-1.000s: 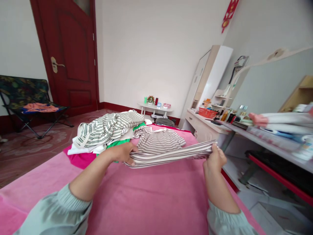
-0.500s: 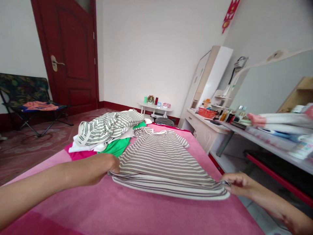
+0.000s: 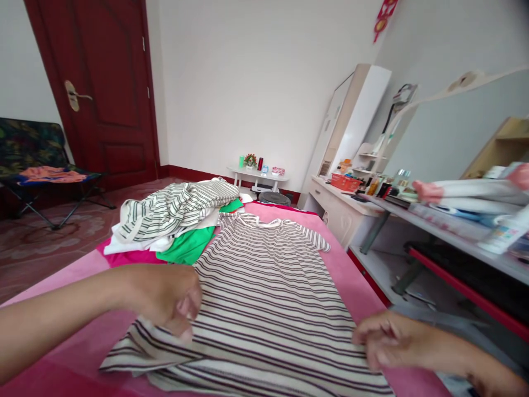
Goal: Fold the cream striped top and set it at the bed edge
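Head view: left hand and, near right edge of pink cloth surface, right hand contact striped cream fabric shirt; fingers curled, grip indeterminable.

Legible text: none. On the white bottle at right, you see coloured marks too blurred to read. The red wall hanging at upper right carries pale and gold markings that you cannot resolve into characters. Any labels on the small bottles are too small for you to decipher.
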`<act>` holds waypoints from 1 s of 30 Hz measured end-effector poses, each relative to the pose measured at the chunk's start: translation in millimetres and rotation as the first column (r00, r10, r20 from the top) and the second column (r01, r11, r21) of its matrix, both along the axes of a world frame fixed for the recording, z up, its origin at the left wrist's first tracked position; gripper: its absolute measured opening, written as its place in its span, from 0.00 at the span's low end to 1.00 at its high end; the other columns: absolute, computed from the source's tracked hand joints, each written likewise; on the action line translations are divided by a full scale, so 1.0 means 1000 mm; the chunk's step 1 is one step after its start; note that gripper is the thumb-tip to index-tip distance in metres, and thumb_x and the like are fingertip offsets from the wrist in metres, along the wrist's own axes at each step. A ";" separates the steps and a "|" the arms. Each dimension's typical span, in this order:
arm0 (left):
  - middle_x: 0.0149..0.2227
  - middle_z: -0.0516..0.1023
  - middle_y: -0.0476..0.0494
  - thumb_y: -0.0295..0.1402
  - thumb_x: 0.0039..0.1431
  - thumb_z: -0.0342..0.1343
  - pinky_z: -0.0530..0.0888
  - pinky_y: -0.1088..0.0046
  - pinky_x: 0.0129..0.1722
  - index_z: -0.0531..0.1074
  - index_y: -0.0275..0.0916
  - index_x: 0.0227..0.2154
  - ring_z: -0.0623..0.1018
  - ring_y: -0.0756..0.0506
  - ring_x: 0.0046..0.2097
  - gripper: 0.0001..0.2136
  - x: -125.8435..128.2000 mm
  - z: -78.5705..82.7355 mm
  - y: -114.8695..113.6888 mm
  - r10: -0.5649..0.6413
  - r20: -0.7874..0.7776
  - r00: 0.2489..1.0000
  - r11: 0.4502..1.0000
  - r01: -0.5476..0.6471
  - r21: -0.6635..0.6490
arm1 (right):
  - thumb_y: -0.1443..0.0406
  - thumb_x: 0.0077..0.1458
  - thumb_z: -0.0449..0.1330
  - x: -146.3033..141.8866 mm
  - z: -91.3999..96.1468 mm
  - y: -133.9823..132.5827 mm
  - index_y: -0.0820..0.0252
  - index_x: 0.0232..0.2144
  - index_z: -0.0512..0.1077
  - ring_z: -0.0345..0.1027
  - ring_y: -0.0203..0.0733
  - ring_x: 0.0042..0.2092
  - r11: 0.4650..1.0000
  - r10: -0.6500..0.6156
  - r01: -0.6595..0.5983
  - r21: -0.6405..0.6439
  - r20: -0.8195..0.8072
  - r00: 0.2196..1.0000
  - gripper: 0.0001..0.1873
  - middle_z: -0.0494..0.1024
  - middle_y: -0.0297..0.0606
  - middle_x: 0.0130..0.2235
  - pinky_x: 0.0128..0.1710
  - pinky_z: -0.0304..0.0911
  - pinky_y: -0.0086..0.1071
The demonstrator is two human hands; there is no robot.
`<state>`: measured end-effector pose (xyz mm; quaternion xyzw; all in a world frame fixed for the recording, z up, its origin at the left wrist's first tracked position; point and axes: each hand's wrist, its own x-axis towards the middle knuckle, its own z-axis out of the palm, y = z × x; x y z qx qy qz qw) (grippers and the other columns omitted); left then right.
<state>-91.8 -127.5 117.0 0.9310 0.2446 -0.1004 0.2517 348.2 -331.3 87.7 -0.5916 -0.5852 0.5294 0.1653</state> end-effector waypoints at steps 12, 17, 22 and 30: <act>0.63 0.57 0.35 0.42 0.66 0.43 0.55 0.63 0.62 0.58 0.34 0.60 0.57 0.40 0.63 0.24 0.134 -0.110 0.104 0.217 0.322 0.922 0.827 -0.348 0.441 | 0.56 0.50 0.59 0.055 -0.066 0.216 0.71 0.58 0.58 0.59 0.56 0.58 0.537 -0.843 0.459 0.707 0.452 0.291 0.37 0.66 0.58 0.55 0.50 0.60 0.41; 0.65 0.53 0.40 0.46 0.67 0.37 0.51 0.59 0.63 0.57 0.38 0.62 0.52 0.39 0.65 0.26 0.137 -0.128 0.109 0.245 0.324 0.914 0.767 -0.387 0.512 | 0.60 0.53 0.56 0.087 -0.081 0.235 0.63 0.47 0.70 0.69 0.50 0.48 0.675 -0.731 0.290 0.679 0.561 0.389 0.20 0.76 0.47 0.45 0.46 0.62 0.36; 0.65 0.52 0.40 0.46 0.67 0.37 0.51 0.59 0.63 0.57 0.38 0.62 0.52 0.39 0.65 0.26 0.137 -0.124 0.106 0.262 0.322 0.909 0.762 -0.400 0.509 | 0.67 0.50 0.54 0.121 -0.069 0.236 0.59 0.42 0.74 0.70 0.53 0.42 0.706 -0.704 0.232 0.669 0.699 0.126 0.16 0.76 0.48 0.41 0.37 0.63 0.37; 0.65 0.51 0.41 0.46 0.67 0.37 0.50 0.57 0.63 0.57 0.39 0.62 0.51 0.39 0.65 0.26 0.138 -0.124 0.105 0.272 0.332 0.903 0.765 -0.412 0.495 | 0.67 0.54 0.51 0.019 -0.055 0.286 0.59 0.32 0.75 0.68 0.43 0.40 0.670 -0.690 -0.095 0.736 0.665 0.287 0.11 0.76 0.41 0.37 0.37 0.59 0.30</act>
